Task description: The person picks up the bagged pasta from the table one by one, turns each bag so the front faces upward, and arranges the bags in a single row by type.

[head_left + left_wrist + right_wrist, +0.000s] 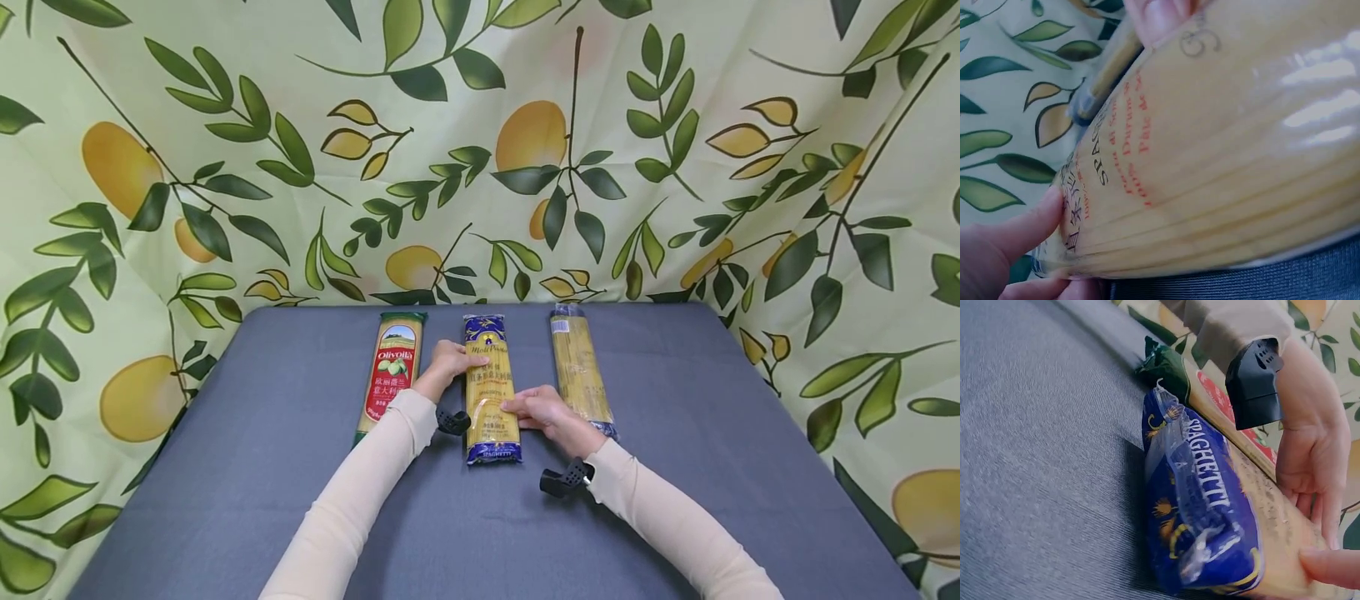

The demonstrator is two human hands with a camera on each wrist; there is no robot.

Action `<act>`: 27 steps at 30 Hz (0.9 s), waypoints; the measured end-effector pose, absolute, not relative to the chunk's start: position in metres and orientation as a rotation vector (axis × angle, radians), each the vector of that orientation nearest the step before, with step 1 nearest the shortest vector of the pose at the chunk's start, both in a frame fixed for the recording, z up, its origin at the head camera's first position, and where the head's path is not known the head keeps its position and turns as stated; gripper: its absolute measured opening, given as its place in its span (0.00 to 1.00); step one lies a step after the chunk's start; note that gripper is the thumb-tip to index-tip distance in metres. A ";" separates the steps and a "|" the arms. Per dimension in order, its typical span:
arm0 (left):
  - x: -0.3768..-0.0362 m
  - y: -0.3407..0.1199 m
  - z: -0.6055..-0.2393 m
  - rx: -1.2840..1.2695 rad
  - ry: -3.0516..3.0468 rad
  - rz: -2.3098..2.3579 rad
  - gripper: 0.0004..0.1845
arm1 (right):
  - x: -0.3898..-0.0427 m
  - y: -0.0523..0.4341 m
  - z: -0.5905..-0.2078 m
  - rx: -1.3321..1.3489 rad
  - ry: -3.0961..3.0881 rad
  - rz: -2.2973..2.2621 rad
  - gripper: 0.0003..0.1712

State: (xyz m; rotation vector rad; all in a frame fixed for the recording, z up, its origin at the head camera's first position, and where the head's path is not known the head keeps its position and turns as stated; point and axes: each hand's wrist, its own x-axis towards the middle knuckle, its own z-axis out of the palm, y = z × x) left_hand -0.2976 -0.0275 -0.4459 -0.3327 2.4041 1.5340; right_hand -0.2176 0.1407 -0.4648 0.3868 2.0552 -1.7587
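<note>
Three spaghetti packets lie side by side on the table [225, 467], lengthwise, near its far edge. The middle packet [491, 392] sits between the left packet [390, 375] and the right packet [581, 375], and reaches closer to me than either. My left hand [450, 362] rests on the middle packet's left side, toward its far end. My right hand [543, 410] touches its right side nearer me, lying between it and the right packet. A cloth backdrop [480, 125] hangs behind the table's far edge.

Blue-yellow spaghetti pkt [491, 390], flat, mid-table
</note>
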 end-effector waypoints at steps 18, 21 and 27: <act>-0.289 -0.030 -0.447 -0.333 2.545 1.420 0.27 | -0.216 0.140 -0.447 0.285 2.328 -1.418 0.15; -0.287 -0.032 -0.446 -0.303 2.539 1.422 0.27 | -0.212 0.145 -0.448 0.212 2.303 -1.465 0.15; -0.282 -0.034 -0.440 -0.243 2.553 1.463 0.27 | -0.204 0.159 -0.444 0.074 2.266 -1.527 0.18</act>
